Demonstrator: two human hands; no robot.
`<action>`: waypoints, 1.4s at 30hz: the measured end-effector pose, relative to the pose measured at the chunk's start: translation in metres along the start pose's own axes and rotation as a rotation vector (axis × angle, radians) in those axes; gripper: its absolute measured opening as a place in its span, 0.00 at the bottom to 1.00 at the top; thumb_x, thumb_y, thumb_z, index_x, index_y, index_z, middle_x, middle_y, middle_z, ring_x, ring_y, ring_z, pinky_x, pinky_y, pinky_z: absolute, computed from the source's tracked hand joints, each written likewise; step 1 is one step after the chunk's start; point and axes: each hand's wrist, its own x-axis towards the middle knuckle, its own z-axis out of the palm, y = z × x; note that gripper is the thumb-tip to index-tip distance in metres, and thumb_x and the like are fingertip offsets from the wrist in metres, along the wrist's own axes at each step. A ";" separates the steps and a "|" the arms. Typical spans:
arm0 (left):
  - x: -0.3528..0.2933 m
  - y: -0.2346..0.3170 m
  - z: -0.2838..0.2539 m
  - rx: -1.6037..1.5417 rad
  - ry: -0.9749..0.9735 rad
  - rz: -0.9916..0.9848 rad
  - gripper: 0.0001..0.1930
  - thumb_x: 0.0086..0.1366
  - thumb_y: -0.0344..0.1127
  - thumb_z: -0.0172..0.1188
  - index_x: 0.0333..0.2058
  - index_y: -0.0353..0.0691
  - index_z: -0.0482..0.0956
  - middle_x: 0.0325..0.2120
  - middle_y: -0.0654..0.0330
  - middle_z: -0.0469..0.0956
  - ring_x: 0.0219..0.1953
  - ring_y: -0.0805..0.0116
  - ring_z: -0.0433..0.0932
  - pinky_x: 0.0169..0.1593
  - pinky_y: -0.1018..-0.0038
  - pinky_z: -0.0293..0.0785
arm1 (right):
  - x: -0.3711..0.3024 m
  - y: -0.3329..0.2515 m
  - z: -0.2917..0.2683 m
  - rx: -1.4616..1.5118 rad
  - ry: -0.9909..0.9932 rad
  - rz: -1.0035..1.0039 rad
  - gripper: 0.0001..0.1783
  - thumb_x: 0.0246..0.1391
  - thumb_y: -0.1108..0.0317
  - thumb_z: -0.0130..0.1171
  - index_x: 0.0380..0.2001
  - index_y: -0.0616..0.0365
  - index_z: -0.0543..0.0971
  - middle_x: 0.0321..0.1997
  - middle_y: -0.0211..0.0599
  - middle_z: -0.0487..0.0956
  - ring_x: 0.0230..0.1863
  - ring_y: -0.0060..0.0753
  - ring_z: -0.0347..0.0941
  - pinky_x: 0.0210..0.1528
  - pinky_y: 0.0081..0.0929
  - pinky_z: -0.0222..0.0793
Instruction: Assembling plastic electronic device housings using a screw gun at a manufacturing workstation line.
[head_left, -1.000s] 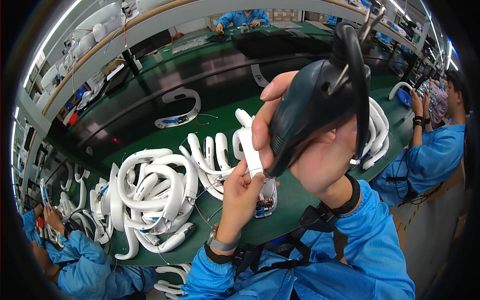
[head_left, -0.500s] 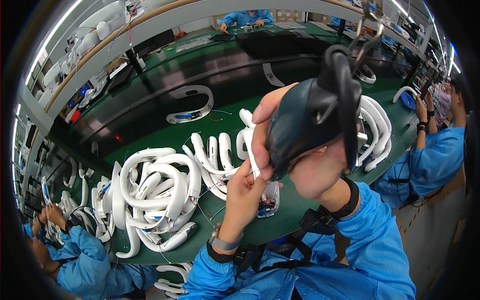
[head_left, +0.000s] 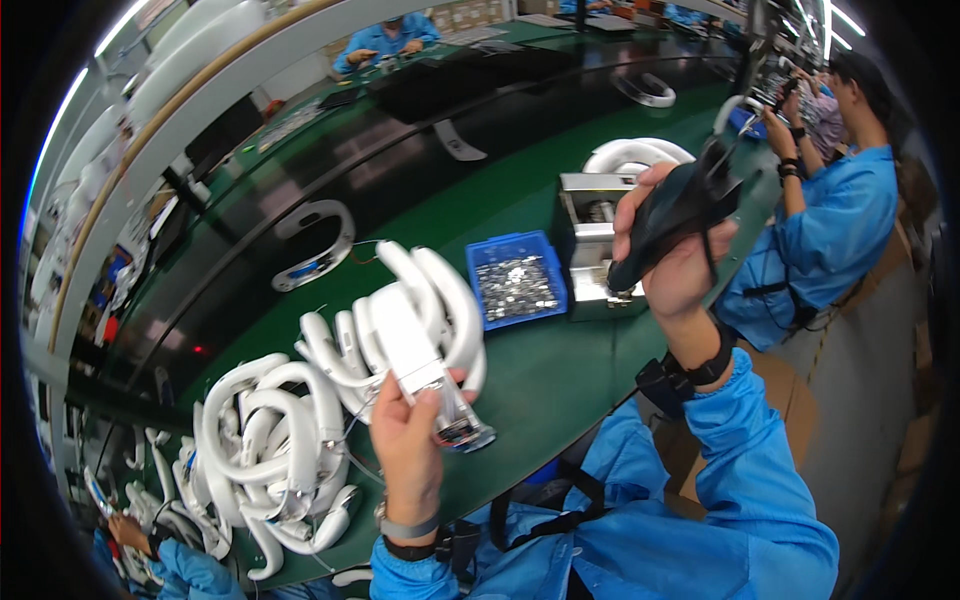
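In my left hand is a white curved plastic housing, gripped near its open end. Wires and electronic parts show inside that end, over the front edge of the bench. Wrapped round a dark corded electric screwdriver, my right hand is at the right of the bench. The driver's nose points down at the front of a metal box, which looks like a screw feeder. Whether the nose touches the box I cannot tell. Left of the box stands a blue bin of small shiny metal parts.
A heap of white curved housings with loose wires lies at the left, and more stand behind my left hand. One housing lies farther back on the green bench. Co-workers in blue sit at the right, the far side and lower left.
My right hand has carried the screwdriver away from the housing, rightward to the metal box. The left hand still holds the housing, now lower and apart from the driver. The view has turned right.
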 end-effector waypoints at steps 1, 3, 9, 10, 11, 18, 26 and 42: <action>0.001 -0.002 -0.001 -0.030 0.001 -0.009 0.21 0.65 0.26 0.54 0.56 0.29 0.66 0.40 0.46 0.80 0.35 0.61 0.83 0.42 0.70 0.81 | -0.008 0.009 -0.015 -0.043 0.063 0.016 0.52 0.49 0.18 0.37 0.49 0.61 0.67 0.30 0.41 0.76 0.22 0.24 0.71 0.24 0.19 0.69; 0.000 -0.005 -0.001 -0.007 0.027 0.035 0.21 0.64 0.26 0.54 0.55 0.29 0.66 0.40 0.46 0.80 0.34 0.62 0.83 0.41 0.70 0.81 | -0.018 0.022 -0.029 -0.092 0.127 0.015 0.52 0.48 0.17 0.38 0.49 0.61 0.67 0.30 0.41 0.76 0.22 0.24 0.71 0.25 0.18 0.68; -0.004 -0.015 0.006 0.098 0.074 0.087 0.24 0.63 0.34 0.59 0.56 0.32 0.66 0.40 0.50 0.80 0.31 0.65 0.83 0.35 0.72 0.82 | -0.025 0.025 -0.040 -0.108 0.108 0.045 0.54 0.45 0.15 0.38 0.47 0.61 0.68 0.29 0.40 0.77 0.22 0.23 0.73 0.25 0.18 0.70; -0.004 -0.016 0.007 0.118 0.075 0.095 0.24 0.62 0.33 0.60 0.56 0.32 0.66 0.40 0.50 0.80 0.31 0.65 0.83 0.35 0.72 0.81 | -0.025 0.025 -0.040 -0.113 0.092 0.044 0.54 0.45 0.14 0.38 0.47 0.61 0.68 0.29 0.40 0.77 0.22 0.23 0.73 0.25 0.18 0.70; -0.004 -0.017 0.007 0.122 0.079 0.094 0.24 0.62 0.33 0.60 0.56 0.32 0.66 0.40 0.50 0.80 0.31 0.65 0.83 0.35 0.72 0.81 | -0.025 0.026 -0.041 -0.108 0.092 0.048 0.54 0.45 0.14 0.38 0.47 0.61 0.68 0.29 0.40 0.77 0.22 0.23 0.73 0.25 0.18 0.70; -0.006 -0.013 0.008 0.109 0.082 0.071 0.21 0.64 0.29 0.55 0.54 0.29 0.66 0.37 0.47 0.81 0.33 0.63 0.83 0.37 0.71 0.82 | -0.028 0.035 -0.040 -0.144 0.093 0.057 0.55 0.45 0.14 0.37 0.47 0.61 0.68 0.28 0.39 0.77 0.22 0.22 0.73 0.24 0.17 0.70; -0.006 -0.012 0.010 0.116 0.021 0.064 0.23 0.68 0.29 0.49 0.61 0.29 0.63 0.33 0.49 0.81 0.32 0.63 0.83 0.40 0.69 0.81 | -0.008 0.043 -0.038 -0.050 0.052 0.158 0.53 0.48 0.18 0.40 0.46 0.65 0.71 0.27 0.36 0.76 0.21 0.18 0.71 0.24 0.16 0.68; -0.010 -0.012 -0.001 0.027 -0.030 -0.045 0.13 0.69 0.30 0.54 0.50 0.30 0.72 0.37 0.52 0.82 0.36 0.68 0.82 0.38 0.76 0.78 | 0.019 -0.055 0.133 0.593 -0.266 -0.023 0.50 0.56 0.22 0.32 0.51 0.64 0.66 0.25 0.46 0.74 0.13 0.33 0.68 0.15 0.28 0.69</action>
